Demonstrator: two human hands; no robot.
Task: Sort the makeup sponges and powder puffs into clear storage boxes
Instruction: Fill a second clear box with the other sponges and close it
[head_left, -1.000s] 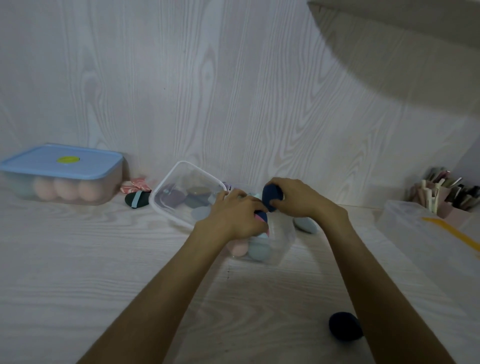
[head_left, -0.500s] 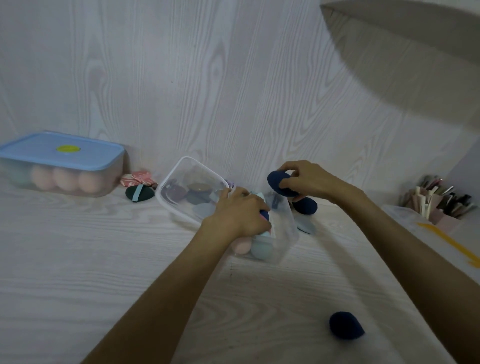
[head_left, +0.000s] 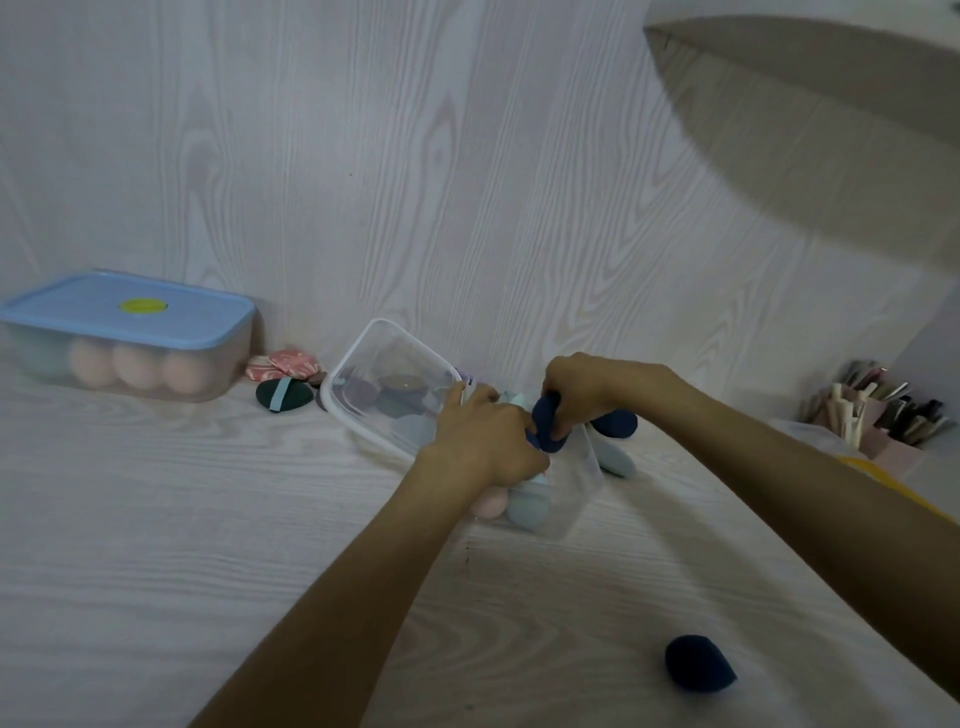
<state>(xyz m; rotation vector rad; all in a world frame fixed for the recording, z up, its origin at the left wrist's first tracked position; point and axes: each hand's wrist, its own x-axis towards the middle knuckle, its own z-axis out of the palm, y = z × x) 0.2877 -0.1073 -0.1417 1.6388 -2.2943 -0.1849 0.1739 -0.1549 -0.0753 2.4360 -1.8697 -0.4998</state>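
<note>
Navy sponge (head_left: 548, 423): pinched in right hand (head_left: 587, 387), directly over clear box (head_left: 571, 493). Left hand (head_left: 485, 441) gripped box rim. Stray sponge (head_left: 698, 670): on surface, nearer the right hand, well toward the person.

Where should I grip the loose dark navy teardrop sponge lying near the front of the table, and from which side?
Grip the dark navy teardrop sponge across its rounded wide end, which faces left, coming down from above. It lies on its side, alone on the pale wood-grain table, its narrow tip pointing right, where fingers would likely slip. The right hand is nearer, but it already holds another navy sponge.
</note>
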